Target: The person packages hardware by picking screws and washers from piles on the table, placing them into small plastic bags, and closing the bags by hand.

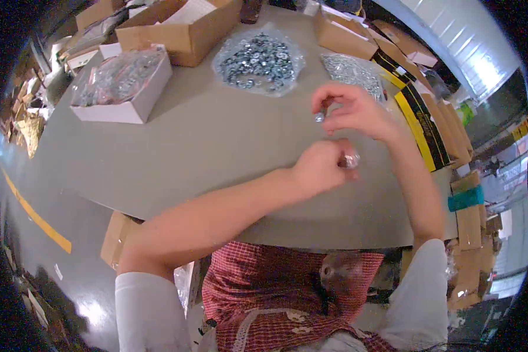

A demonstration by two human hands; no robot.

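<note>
One shiny piece sits pinched in the right hand.

- Tabletop: smooth, mostly matt.
- Piece in the right hand: looks like shiny metal.
- Bit in the left hand: glossy too (metal or clear plastic, honestly can't tell, it's blurry).
- Small parts: bright, glossy metal, sitting in a crinkly clear plastic bag.
- Big box: plain matt cardboard.
- Apron: matt cloth, kinda wrinkly.
</note>
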